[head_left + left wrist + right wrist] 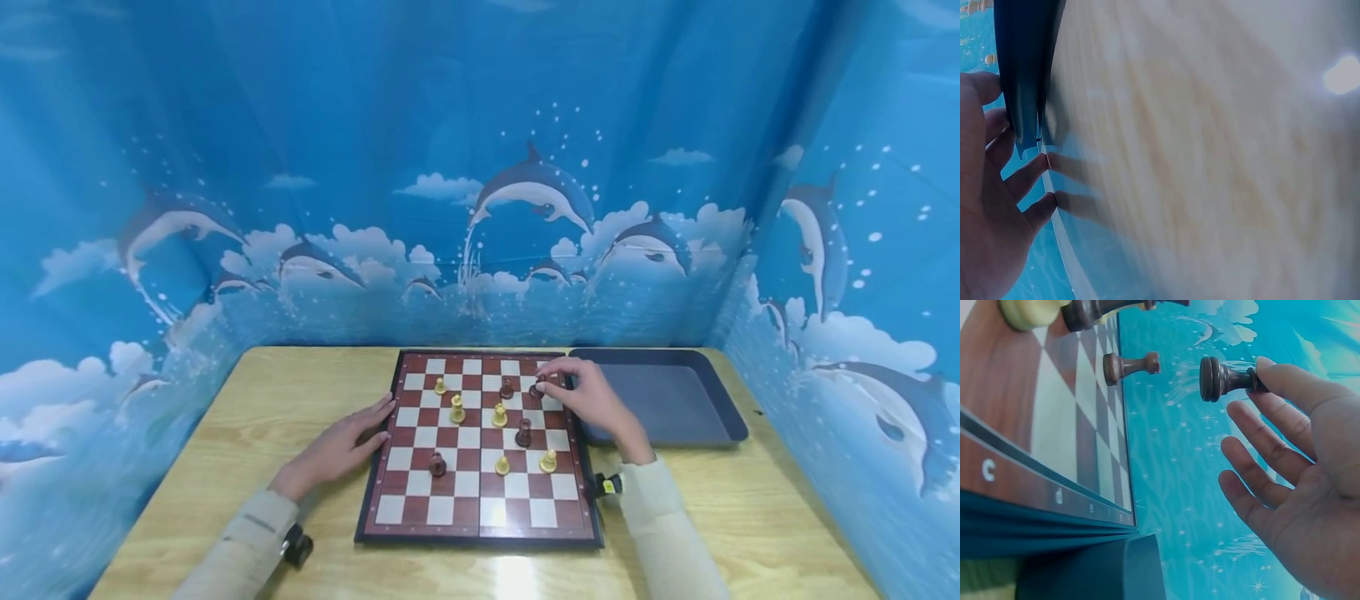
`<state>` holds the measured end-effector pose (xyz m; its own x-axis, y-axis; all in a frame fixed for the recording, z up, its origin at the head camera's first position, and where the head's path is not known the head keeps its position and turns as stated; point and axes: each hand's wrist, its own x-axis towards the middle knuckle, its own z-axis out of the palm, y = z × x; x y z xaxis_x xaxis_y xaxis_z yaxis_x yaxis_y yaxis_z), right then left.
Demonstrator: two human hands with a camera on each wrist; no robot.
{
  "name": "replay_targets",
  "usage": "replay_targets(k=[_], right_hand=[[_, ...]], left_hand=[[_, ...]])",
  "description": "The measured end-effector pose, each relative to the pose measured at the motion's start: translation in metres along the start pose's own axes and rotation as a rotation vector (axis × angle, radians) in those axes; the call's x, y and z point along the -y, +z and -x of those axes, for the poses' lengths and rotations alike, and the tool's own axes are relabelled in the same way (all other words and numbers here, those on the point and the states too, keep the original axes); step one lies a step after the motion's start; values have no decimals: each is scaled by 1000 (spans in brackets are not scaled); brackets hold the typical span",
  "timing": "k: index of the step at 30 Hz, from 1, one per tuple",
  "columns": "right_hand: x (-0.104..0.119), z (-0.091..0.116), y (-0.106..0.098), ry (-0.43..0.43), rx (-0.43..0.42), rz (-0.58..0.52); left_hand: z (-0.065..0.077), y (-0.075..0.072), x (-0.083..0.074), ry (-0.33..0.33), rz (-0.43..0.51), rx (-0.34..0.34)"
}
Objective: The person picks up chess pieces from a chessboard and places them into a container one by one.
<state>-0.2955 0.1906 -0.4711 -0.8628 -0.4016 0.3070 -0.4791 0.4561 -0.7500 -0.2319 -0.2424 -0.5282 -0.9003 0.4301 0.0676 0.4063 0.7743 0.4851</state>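
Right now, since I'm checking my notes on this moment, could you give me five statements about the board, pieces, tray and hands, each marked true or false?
1. The right hand pinches a dark chess piece. True.
2. That dark chess piece stands on the chessboard. False: the right wrist view shows it raised clear of the surface.
3. The left hand grips a yellow piece. False: it rests at the chessboard's left edge, holding no piece.
4. Five yellow pieces stand on the chessboard. True.
5. The dark tray lies left of the chessboard. False: it lies to the right.
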Motion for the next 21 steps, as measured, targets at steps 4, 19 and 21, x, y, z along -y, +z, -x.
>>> replay_targets(k=[4, 19, 21], right_hand=[[3, 1, -3, 5, -1, -13], [9, 7, -17, 53, -34, -1], [9, 7, -20, 53, -48, 5]], left_hand=[[1, 1, 1, 1, 0, 1], [2, 0, -1, -26, 8, 3], [1, 0, -1, -26, 8, 3]])
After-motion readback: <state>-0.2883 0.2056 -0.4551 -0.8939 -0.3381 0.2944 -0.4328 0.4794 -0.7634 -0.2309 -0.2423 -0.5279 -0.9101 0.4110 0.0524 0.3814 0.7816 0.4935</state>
